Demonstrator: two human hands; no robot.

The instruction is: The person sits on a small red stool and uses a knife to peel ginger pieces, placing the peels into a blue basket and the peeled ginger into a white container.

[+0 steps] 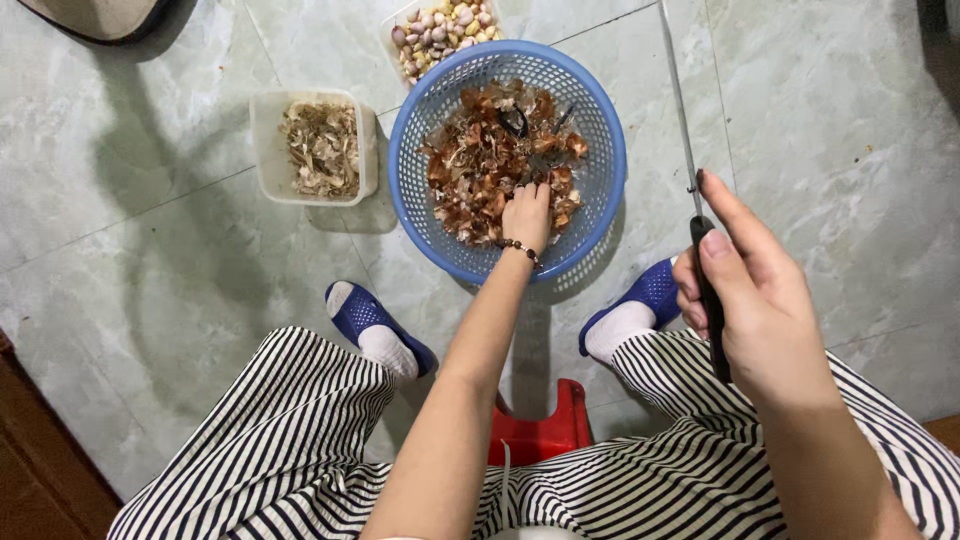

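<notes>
Home kitchen floor: tiles [180, 260], garlic tubs [440, 25].

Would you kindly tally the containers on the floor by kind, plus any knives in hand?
Blue round basket of brown peelings, left hand reaching in: 1
Clear plastic tubs, one with dry skins, one with pale cloves: 2
Knife in the right hand: 1
Total: 4

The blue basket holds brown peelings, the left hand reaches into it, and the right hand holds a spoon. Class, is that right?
Not quite. In the head view the right hand holds a knife, not a spoon. The left hand does reach into the blue basket of brown peelings.
</notes>
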